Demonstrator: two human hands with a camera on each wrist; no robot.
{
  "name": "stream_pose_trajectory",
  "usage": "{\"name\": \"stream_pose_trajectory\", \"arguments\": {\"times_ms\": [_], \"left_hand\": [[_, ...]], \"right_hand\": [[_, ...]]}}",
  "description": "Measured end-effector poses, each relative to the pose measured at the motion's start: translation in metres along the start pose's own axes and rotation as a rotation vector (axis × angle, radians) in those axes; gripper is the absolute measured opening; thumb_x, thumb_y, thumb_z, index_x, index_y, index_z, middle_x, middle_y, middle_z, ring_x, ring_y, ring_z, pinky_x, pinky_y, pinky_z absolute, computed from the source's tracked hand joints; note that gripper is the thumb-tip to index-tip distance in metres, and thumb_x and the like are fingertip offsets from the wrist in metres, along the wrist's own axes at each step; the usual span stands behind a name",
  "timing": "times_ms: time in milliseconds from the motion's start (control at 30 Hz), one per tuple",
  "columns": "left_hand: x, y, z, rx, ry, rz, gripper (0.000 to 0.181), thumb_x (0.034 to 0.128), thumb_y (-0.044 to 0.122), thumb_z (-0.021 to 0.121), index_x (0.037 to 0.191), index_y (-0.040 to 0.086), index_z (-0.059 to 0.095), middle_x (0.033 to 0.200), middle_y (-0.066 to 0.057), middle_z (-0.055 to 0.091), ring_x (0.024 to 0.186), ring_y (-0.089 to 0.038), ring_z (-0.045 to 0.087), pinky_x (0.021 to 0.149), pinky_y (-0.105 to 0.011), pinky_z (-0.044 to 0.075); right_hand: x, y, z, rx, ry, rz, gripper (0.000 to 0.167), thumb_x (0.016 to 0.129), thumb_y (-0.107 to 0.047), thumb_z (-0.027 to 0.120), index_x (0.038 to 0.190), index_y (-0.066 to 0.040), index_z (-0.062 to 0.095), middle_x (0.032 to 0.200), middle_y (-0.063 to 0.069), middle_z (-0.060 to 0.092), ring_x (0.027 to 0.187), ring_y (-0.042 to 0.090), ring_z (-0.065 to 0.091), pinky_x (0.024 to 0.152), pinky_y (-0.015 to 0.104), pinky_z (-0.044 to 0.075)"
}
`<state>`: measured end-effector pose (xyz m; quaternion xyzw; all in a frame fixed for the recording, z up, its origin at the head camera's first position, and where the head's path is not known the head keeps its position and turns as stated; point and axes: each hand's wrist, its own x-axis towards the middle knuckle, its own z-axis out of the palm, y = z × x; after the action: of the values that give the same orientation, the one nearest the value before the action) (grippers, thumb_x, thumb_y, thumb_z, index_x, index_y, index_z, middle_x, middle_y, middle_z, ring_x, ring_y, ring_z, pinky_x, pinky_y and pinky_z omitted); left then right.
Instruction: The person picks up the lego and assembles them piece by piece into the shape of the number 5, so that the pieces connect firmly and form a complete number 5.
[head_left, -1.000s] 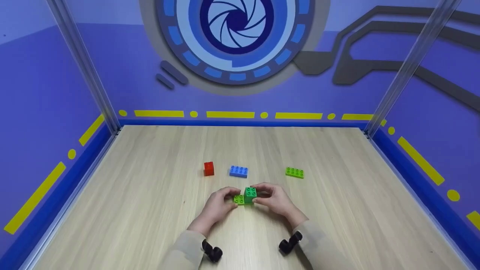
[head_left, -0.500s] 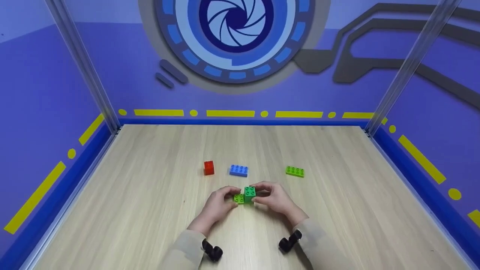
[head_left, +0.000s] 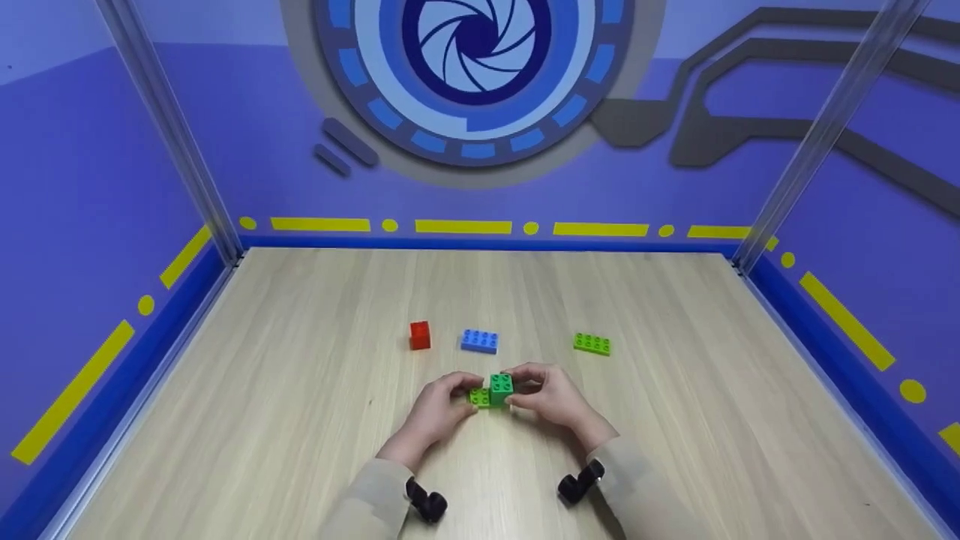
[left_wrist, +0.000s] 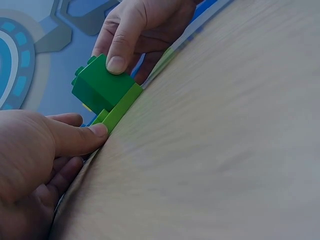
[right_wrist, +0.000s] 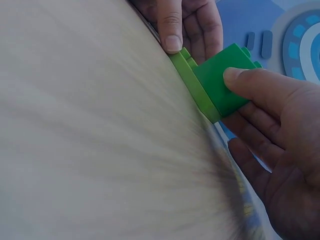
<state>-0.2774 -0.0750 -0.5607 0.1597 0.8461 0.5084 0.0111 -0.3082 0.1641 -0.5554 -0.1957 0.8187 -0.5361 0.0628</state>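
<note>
A dark green building brick (head_left: 501, 388) with studs on top sits over the right part of a flat lime green brick (head_left: 479, 397), which lies on the table. My left hand (head_left: 437, 409) pinches the lime brick at its left end, thumb on the near side. The right hand (head_left: 553, 399) grips the dark green brick, its thumb (right_wrist: 245, 82) on the near face. In the left wrist view, the dark green brick (left_wrist: 102, 82) stands square on the lime one (left_wrist: 122, 107). The far faces of both bricks are hidden from the wrist cameras.
Beyond the hands, a red brick (head_left: 420, 335), a flat blue brick (head_left: 479, 341) and a second flat lime brick (head_left: 592, 344) lie apart on the wooden table (head_left: 315, 322). Blue-purple walls (head_left: 450, 202) enclose the back and sides.
</note>
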Motion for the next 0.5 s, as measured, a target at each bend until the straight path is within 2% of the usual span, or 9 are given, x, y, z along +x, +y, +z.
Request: {"name": "stream_pose_trajectory", "arguments": {"times_ms": [133, 367, 500], "left_hand": [[0.0002, -0.0002, 0.0006, -0.003, 0.001, -0.001, 0.039, 0.0884, 0.000, 0.076, 0.126, 0.009, 0.070, 0.127, -0.010, 0.072, 0.121, -0.028, 0.066, 0.107, -0.047, 0.053], [0.0008, -0.0004, 0.0008, -0.002, -0.004, -0.009, 0.040, 0.0882, 0.000, 0.076, 0.126, 0.010, 0.070, 0.127, -0.010, 0.072, 0.121, -0.028, 0.066, 0.107, -0.048, 0.053], [0.0002, -0.0007, 0.0009, 0.003, -0.003, -0.008, 0.040, 0.0882, 0.000, 0.076, 0.126, 0.009, 0.070, 0.127, -0.009, 0.072, 0.121, -0.028, 0.066, 0.107, -0.047, 0.053]], "right_hand": [[-0.0003, -0.0001, -0.0006, -0.005, 0.000, -0.005, 0.035, 0.085, 0.002, 0.078, 0.119, 0.005, 0.071, 0.117, 0.023, 0.074, 0.111, 0.039, 0.071, 0.103, 0.054, 0.055], [-0.0015, 0.0021, -0.0020, 0.038, -0.002, 0.025, 0.035, 0.084, -0.005, 0.082, 0.119, -0.003, 0.073, 0.118, 0.016, 0.076, 0.111, 0.030, 0.072, 0.105, 0.046, 0.056], [-0.0023, 0.0017, -0.0015, 0.043, -0.003, 0.015, 0.035, 0.084, -0.008, 0.083, 0.118, -0.002, 0.074, 0.117, 0.017, 0.076, 0.110, 0.030, 0.073, 0.103, 0.045, 0.057]]}}
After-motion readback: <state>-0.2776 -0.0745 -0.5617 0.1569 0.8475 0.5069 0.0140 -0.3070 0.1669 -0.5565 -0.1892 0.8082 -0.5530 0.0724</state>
